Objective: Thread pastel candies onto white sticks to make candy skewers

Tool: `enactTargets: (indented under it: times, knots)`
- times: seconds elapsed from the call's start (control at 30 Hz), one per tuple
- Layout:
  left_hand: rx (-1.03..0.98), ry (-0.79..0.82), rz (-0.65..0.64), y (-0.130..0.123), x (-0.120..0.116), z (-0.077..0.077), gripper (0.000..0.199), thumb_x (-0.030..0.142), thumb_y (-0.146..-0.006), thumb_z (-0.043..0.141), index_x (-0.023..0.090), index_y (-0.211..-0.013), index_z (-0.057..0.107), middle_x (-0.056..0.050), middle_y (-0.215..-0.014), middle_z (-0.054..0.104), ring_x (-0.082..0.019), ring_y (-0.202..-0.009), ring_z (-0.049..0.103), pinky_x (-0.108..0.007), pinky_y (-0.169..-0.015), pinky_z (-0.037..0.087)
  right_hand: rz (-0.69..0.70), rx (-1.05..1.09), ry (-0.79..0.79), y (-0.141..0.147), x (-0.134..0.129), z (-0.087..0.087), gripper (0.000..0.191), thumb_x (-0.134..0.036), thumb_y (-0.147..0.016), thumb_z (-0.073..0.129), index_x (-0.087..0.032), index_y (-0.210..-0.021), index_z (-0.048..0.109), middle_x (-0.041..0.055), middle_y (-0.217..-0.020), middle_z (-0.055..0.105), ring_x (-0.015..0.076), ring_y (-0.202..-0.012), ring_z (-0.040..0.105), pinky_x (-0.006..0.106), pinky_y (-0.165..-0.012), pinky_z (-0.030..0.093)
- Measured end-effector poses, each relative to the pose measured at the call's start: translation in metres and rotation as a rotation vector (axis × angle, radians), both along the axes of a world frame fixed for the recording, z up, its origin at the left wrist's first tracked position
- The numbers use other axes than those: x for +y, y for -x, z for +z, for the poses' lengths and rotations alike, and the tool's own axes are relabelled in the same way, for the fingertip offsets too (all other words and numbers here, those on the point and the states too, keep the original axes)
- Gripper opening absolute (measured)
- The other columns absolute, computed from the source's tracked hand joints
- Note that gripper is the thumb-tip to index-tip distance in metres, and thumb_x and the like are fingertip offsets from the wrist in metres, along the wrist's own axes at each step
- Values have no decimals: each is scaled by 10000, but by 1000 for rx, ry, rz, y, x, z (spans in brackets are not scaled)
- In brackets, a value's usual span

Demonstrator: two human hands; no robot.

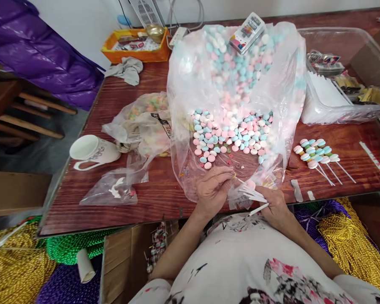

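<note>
My right hand [274, 203] is closed round a small bunch of thin white sticks [253, 194] at the table's front edge. A round pink candy-like piece [250, 185] shows just above the bunch. The fingers of my left hand [213, 190] are pinched together by the tip of one stick, where a tiny yellowish bit shows; what they grip is too small to name. Beyond both hands lies a large clear plastic bag [182, 84], with many pink, blue and white round pieces [221, 133] spilling from its mouth.
Finished-looking stacks on sticks [316, 152] lie at right, below a clear plastic bin [316, 114]. Leftward are a white mug [93, 151], a knotted bag [148, 122] and a small clear bag [107, 190]. An orange tray [136, 55] stands behind. Bead strands [79, 245] hang below the table.
</note>
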State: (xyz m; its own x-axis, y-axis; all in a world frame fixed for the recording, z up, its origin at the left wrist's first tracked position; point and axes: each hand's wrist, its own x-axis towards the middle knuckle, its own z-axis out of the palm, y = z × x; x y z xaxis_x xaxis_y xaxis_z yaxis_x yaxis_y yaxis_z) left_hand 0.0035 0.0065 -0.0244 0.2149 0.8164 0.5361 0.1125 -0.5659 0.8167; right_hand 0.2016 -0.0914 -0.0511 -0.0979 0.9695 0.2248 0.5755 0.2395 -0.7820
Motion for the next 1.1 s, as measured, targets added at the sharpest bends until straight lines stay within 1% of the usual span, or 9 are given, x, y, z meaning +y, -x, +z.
enactTargets:
  times: [0.07, 0.13, 0.3, 0.4, 0.47, 0.63, 0.9, 1.0, 1.1]
  knots:
    - [42, -39, -1, 0, -3, 0, 187, 117, -822, 715, 225, -970, 757, -55, -1036, 763, -177, -953, 716, -341, -880, 596, -9, 23, 10, 1, 1, -2, 273, -125, -902, 454, -183, -1035, 686, 49, -825, 714, 168, -684, 641, 270, -647, 473]
    - [-11, 32, -14, -1, -5, -1, 152, 136, -837, 704, 220, -952, 757, -58, -1029, 769, -188, -965, 723, -360, -896, 597, -17, 68, 26, 3, 1, -5, 259, -138, -919, 444, -184, -1003, 684, 34, -796, 692, 157, -653, 609, 266, -620, 446]
    - [-338, 466, -45, -6, -5, -8, 111, 219, -809, 755, 225, -919, 763, -50, -970, 779, -201, -894, 745, -368, -852, 619, -29, 190, 112, 9, 3, -14, 256, -227, -980, 428, -196, -873, 659, -5, -676, 583, 142, -582, 497, 269, -584, 394]
    - [-451, 592, -26, -8, -3, -12, 132, 225, -762, 798, 223, -889, 760, -35, -935, 781, -197, -868, 749, -362, -838, 623, -29, 234, 118, 12, 3, -17, 278, -270, -995, 428, -203, -822, 635, -10, -649, 538, 141, -573, 462, 272, -578, 380]
    - [-450, 575, -4, -8, -3, -14, 142, 218, -743, 814, 219, -874, 760, -31, -927, 780, -195, -871, 748, -360, -842, 622, -29, 244, 117, 13, 3, -17, 291, -271, -1000, 423, -200, -801, 624, -6, -660, 546, 138, -581, 467, 271, -583, 379]
    - [-347, 395, 55, -4, 0, -18, 156, 191, -714, 834, 215, -850, 761, -20, -904, 772, -181, -859, 740, -348, -843, 619, -19, 211, 90, 13, 4, -13, 264, -220, -988, 424, -190, -832, 635, -7, -681, 569, 128, -588, 482, 255, -591, 386]
    - [-142, 88, 57, 1, 3, -21, 168, 110, -787, 749, 223, -910, 763, -25, -948, 776, -180, -891, 732, -335, -844, 601, -28, 138, 77, 10, 4, -15, 258, -200, -969, 418, -177, -876, 658, 8, -711, 605, 130, -609, 511, 252, -609, 395]
    - [-77, 64, 71, 7, 5, -23, 143, 124, -816, 717, 209, -927, 747, -23, -930, 767, -165, -866, 722, -314, -819, 596, -100, 192, 64, 8, 4, -16, 277, -225, -970, 443, -179, -777, 636, -5, -662, 577, 123, -579, 480, 247, -585, 391]
    - [162, 94, 77, 16, 14, -22, 144, 163, -859, 662, 203, -983, 724, -40, -977, 749, -181, -915, 701, -344, -854, 581, -212, 265, 67, 6, 7, -15, 332, -285, -970, 493, -183, -670, 593, -13, -615, 538, 117, -558, 446, 251, -573, 386]
